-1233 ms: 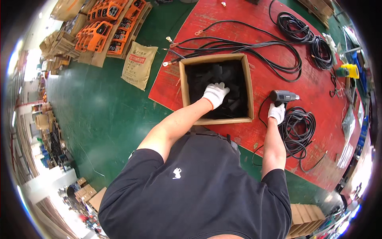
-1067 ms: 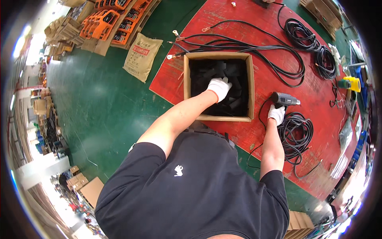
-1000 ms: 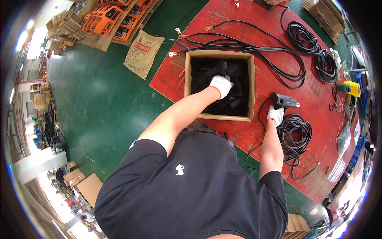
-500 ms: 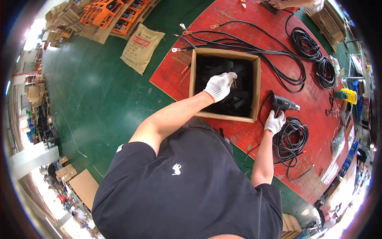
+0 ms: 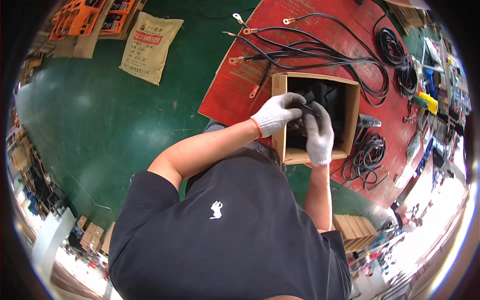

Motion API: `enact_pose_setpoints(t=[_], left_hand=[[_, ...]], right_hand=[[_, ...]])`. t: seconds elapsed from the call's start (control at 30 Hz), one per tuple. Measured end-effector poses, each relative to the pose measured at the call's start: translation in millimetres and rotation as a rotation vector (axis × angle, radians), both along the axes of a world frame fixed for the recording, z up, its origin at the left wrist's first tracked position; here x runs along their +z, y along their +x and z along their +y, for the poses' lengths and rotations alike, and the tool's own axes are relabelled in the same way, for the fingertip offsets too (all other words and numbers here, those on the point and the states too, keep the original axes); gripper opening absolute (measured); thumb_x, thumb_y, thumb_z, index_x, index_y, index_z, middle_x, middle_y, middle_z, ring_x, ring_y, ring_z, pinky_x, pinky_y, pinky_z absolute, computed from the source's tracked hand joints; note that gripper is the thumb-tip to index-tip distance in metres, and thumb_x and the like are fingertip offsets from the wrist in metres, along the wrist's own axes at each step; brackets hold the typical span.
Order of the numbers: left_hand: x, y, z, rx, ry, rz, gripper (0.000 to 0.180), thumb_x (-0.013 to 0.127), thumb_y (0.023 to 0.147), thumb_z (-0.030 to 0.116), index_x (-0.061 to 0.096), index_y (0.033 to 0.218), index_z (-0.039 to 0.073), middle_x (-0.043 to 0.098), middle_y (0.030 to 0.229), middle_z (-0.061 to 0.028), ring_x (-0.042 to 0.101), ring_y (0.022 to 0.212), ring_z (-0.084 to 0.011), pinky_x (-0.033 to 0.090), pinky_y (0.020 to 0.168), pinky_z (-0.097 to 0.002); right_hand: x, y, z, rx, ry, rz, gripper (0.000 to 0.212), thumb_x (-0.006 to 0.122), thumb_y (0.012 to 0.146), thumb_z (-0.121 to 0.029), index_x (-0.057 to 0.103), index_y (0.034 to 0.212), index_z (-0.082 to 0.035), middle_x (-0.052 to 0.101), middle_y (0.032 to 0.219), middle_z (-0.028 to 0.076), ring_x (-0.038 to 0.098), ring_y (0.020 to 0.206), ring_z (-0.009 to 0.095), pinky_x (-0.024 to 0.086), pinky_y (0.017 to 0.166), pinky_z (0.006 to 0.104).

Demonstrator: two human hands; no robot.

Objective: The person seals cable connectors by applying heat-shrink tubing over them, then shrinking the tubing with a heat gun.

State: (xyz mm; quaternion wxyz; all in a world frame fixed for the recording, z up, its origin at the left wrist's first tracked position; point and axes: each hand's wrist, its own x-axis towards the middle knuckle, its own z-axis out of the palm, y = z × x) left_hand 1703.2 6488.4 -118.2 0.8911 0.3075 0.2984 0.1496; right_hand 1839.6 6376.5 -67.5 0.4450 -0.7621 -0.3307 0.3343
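Gloves met over the near-left part of the open cardboard box (image 5: 352, 112): my left hand (image 5: 276, 114) and my right hand (image 5: 319, 134), both in white knit gloves, were pinching one small black part (image 5: 308, 107) between them. The left fingers curled onto it from the left, and the right fingers rose to it from the near side. The part sat just above the box's dark contents, not resting on them as far as I could tell.

It looked flat, dark and slim, roughly a short strip or clip. Against the black pieces filling the box it barely stood out, so I could not tell its exact shape. The box itself was plain brown, its left flap standing up, on a red mat (image 5: 235, 85) laid over the green floor (image 5: 100, 115).

Just right of the box lay a handheld power tool (image 5: 368, 120), untouched, with a coil of black cable (image 5: 367, 157) near it. Long black cables with copper lugs (image 5: 300, 50) ran across the mat on the far side, well apart from my hands. Far left on the floor lay a tan printed sack (image 5: 150, 45).

My own torso in a black shirt (image 5: 225, 235) hid the near floor. The right glove covered the part's near end. The picture's rim bent and blurred everything at the right edge.
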Motion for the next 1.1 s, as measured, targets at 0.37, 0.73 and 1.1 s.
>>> enact_pose_setpoints(t=[0.37, 0.73, 1.1], left_hand=[[-13.2, -113.6, 66.2, -0.157, 1.078, 0.356, 0.041, 0.077, 0.091, 0.03, 0.066, 0.124, 0.007, 0.072, 0.111, -0.0208, 0.07, 0.104, -0.0409, 0.057, 0.092, -0.0479], [-38.3, -197.0, 129.6, -0.134, 0.811, 0.729, 0.041, 0.075, 0.09, 0.023, 0.069, 0.125, 0.003, 0.073, 0.114, -0.022, 0.072, 0.108, -0.0358, 0.055, 0.095, -0.0403], [-60.7, -238.4, 194.8, 0.24, 0.351, 0.524, 0.047, 0.077, 0.091, 0.005, 0.061, 0.135, -0.004, 0.07, 0.124, -0.0116, 0.066, 0.113, -0.0169, 0.053, 0.103, -0.0314]], right_hand=[[-28.3, -73.4, 83.0, 0.153, -0.212, 0.35, 0.027, 0.067, 0.103, -0.012, 0.065, 0.129, -0.003, 0.072, 0.102, 0.002, 0.059, 0.073, 0.006, 0.047, 0.061, 0.0227], [-66.6, -85.7, 208.2, 0.37, -0.195, -0.13, 0.04, 0.072, 0.095, -0.03, 0.069, 0.123, -0.002, 0.076, 0.109, 0.021, 0.076, 0.1, 0.032, 0.058, 0.088, 0.0372], [-185.5, -76.5, 311.8, 0.646, -0.624, -0.633, 0.044, 0.062, 0.098, -0.038, 0.064, 0.132, -0.011, 0.072, 0.123, 0.022, 0.069, 0.114, 0.041, 0.054, 0.097, 0.0516]])
